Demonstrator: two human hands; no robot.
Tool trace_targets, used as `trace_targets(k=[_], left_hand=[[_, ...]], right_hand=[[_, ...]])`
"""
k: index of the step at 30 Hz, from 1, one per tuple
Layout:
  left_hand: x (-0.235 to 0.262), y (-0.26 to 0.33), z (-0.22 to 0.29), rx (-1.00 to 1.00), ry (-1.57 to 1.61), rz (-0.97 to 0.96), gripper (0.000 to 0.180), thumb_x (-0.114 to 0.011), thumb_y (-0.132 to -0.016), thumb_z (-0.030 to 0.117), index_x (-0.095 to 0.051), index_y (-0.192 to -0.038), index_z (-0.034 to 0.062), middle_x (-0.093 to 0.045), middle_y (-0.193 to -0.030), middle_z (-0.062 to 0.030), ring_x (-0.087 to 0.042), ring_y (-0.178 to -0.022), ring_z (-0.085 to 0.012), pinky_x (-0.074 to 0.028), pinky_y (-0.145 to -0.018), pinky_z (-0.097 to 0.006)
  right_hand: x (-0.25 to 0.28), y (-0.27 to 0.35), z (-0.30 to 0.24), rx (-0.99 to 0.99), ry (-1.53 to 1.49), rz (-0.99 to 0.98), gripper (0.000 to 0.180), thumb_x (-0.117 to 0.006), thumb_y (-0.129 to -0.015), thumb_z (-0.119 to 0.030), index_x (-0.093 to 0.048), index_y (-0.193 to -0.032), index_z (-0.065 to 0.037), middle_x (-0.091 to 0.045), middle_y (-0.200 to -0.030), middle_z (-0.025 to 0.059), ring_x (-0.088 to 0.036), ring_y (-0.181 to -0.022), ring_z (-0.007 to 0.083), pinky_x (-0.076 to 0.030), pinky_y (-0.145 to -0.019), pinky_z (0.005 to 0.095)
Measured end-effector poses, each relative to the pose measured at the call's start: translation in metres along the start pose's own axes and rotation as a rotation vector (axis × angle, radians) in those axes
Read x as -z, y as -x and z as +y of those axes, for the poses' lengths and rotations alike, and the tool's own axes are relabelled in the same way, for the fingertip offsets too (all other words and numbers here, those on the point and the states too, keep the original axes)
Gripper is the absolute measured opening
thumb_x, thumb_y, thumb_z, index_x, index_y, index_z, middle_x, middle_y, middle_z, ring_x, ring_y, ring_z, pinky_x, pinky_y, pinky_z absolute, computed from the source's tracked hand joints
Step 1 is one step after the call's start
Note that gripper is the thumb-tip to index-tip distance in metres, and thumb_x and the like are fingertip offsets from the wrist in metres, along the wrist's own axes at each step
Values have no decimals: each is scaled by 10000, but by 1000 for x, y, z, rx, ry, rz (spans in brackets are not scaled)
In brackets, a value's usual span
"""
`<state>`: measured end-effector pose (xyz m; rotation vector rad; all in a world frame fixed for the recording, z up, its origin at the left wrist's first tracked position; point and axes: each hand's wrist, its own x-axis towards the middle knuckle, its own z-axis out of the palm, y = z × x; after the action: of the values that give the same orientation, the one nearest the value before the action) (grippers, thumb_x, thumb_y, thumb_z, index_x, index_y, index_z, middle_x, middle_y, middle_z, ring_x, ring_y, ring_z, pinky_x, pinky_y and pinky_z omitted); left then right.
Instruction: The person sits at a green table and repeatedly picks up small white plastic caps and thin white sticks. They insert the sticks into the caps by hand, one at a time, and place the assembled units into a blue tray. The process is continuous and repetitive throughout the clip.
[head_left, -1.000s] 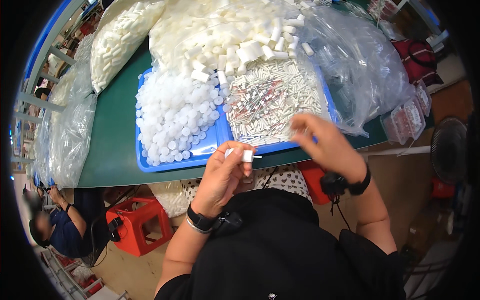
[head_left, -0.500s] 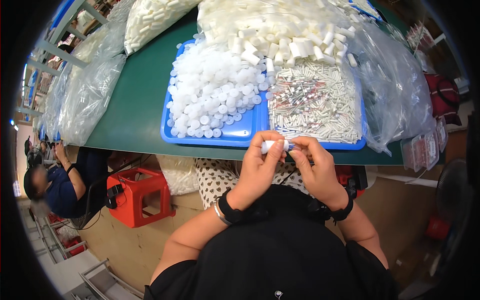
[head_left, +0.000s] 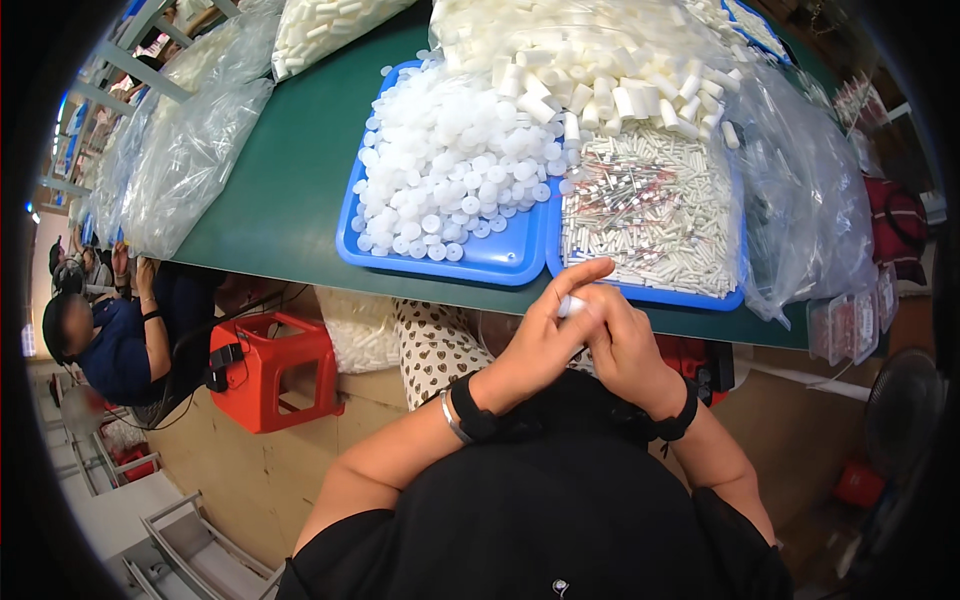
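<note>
Both of my hands meet close to my body, just off the table's front edge. A small white cylinder [head_left: 571,306] sits between them, one end showing. My left hand [head_left: 540,340] is closed around it, with one finger stretched out toward the upper right. Pressed against the same piece is my right hand [head_left: 628,345], its fingers curled and partly hidden. Just beyond my hands, a blue tray [head_left: 500,268] holds many translucent white discs [head_left: 430,170]. Beside it, another blue tray [head_left: 690,297] carries thin white tubes and reddish, metallic pin-like parts [head_left: 640,190].
Behind the trays lies a clear bag of thick white cylinders [head_left: 600,60]. Crumpled clear plastic [head_left: 810,200] lies to the right, near clear boxes [head_left: 845,325]. A red stool [head_left: 270,375] stands at the left. A co-worker [head_left: 120,340] sits farther left. The tabletop is green [head_left: 290,170].
My hands have come closer together and slightly nearer to me. The fingertip hold on the cylinder has become a two-handed clasp that covers most of it. The view has shifted a little.
</note>
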<state>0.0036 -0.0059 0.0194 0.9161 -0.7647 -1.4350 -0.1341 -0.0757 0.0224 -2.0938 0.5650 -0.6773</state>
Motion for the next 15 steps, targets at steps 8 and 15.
trace_targets(k=[8, 15], left_hand=[[13, -7, -2, 146, 510, -59, 554, -297, -1052, 316, -275, -1514, 11, -339, -1547, -142, -373, -1398, -239, -331, -1140, -378], [0, -7, -1, 106, 708, 9, 477, -384, -1051, 333, -393, -1445, 64, -356, -1529, -113, -394, -1378, -269, -356, -1125, -442]], right_hand=[[7, -12, 0, 154, 262, 57, 227, -648, -888, -87, -564, -1083, -5, -627, -901, 158, -646, -766, 344, -514, -624, 401], [-8, -14, -2, 173, 277, 126, 195, -660, -879, -110, -602, -1031, -4, -656, -862, 142, -652, -684, 324, -510, -586, 402]])
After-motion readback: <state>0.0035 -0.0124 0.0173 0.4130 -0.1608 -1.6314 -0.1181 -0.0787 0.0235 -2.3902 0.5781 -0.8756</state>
